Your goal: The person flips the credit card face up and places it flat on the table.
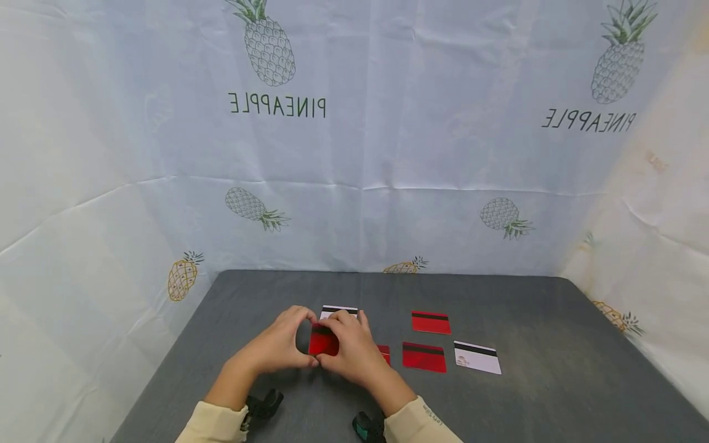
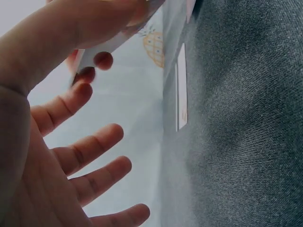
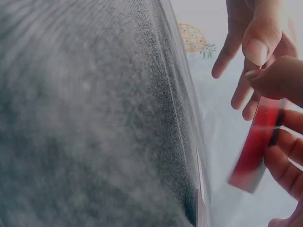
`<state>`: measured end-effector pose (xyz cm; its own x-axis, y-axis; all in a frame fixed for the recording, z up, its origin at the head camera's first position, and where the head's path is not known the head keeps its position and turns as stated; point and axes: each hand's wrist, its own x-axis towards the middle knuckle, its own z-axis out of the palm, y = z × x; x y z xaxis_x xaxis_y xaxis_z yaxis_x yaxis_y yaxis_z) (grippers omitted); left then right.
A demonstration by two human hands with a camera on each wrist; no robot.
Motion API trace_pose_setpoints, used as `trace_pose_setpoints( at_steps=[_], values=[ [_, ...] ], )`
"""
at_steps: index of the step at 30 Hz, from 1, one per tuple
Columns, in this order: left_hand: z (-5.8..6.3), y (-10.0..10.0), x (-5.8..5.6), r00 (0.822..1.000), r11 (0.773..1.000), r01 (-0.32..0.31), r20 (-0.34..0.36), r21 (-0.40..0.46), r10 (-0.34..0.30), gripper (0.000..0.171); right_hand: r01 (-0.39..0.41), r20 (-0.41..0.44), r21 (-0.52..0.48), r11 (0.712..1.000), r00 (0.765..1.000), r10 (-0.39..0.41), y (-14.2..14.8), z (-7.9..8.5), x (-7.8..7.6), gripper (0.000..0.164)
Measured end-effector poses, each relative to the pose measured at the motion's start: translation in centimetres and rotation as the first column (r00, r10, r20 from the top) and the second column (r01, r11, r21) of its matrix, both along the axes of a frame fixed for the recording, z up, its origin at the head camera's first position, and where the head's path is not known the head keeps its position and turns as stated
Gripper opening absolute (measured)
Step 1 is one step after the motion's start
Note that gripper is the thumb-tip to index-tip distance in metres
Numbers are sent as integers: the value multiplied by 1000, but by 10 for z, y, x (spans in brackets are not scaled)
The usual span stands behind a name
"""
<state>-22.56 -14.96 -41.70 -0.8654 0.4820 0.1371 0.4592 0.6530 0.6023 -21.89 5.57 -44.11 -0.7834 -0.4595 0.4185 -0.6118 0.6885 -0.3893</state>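
A red card (image 1: pixel 323 346) with a dark stripe is held up between both hands above the grey table. My left hand (image 1: pixel 279 346) curves its thumb and index finger to the card's left side; its other fingers (image 2: pixel 99 143) are spread apart in the left wrist view. Gripping the same card from the right, my right hand (image 1: pixel 354 349) has its thumb on one edge and fingers on the opposite edge. In the right wrist view, the two thumbs meet near one end of the card (image 3: pixel 255 142). Behind the hands lies a white striped card (image 1: pixel 339 310), partly covered.
A red card (image 1: pixel 384 352) shows partly beside my right wrist. Farther right lie two red cards, one behind (image 1: pixel 431 322) and one in front (image 1: pixel 423 358), and a white card (image 1: pixel 477 358). A pineapple-print cloth (image 1: pixel 365 147) surrounds the grey table (image 1: pixel 554 369).
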Motion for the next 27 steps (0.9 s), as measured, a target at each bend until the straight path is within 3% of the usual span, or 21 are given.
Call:
trace_pose_setpoints(
  at_steps=[5,9,13,18,20,23,27],
  values=[
    [0,0,-1,1000,1000,-11,24,-11,11,65,-47,50,-150,988,997,55,4,-1,-2,55],
    [-3,1,-4,1000,1000,-8,12,-22,8,70,-120,115,-284,951,981,158,5,-1,-4,55],
    [-7,2,-4,1000,999,-3,-12,-32,3,72,-151,220,-405,902,941,256,6,-3,-5,56],
    [-11,2,-4,1000,999,-29,8,-32,29,69,-104,348,-517,850,881,320,6,-5,-4,57],
    [-11,2,-5,999,999,-41,16,-31,42,67,-87,371,-543,835,867,332,6,-5,-5,56],
    [-11,0,-6,998,998,-59,24,-25,60,63,-67,387,-548,834,863,323,7,-5,-6,56],
    [-11,-6,-8,996,996,-83,37,-6,84,59,-38,375,-491,870,893,250,8,-6,-7,56]
  ],
)
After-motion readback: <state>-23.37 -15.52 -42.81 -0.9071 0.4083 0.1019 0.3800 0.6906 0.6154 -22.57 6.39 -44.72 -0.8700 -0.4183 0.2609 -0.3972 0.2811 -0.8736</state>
